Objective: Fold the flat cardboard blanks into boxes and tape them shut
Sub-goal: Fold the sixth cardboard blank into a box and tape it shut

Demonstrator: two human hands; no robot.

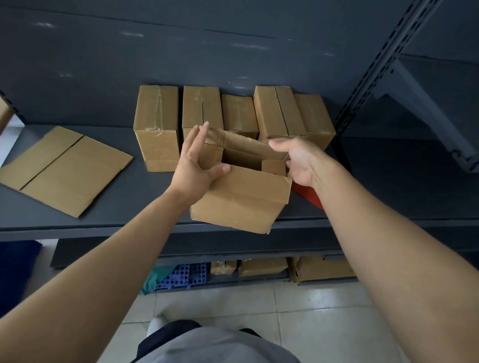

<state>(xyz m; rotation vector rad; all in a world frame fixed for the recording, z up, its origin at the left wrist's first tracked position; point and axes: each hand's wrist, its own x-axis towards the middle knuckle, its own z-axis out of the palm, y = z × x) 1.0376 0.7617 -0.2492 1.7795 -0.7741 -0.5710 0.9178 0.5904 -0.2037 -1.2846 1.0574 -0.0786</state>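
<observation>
box [239,202], partly erected, sits at the front edge of the dark grey shelf [127,216], its near lower corner overhanging that edge. top is open: the near long flap is folded outward toward the person, the far long flap stands up, and a short flap shows inside at the right end. left grip [197,164] is spread: fingers straight and together, laid upright against the left end of the box, thumb pressed across the near flap. right grip [298,162] is curled round the right end of the box, thumb on the far flap, fingertips hooked at the short flap. flat blank [60,170] lies on the shelf to the left, well apart from the box, with one crease line showing. five taped boxes [156,124] stand in a row behind the box, against the back panel; the leftmost stands nearer the front than the others. red object [308,195] lies on the shelf under the right wrist, mostly hidden. slotted upright [380,63] rises at the right. lower shelf holds further cardboard boxes [264,266] and a blue perforated crate [185,275]. floor [305,323] is pale tile.
</observation>
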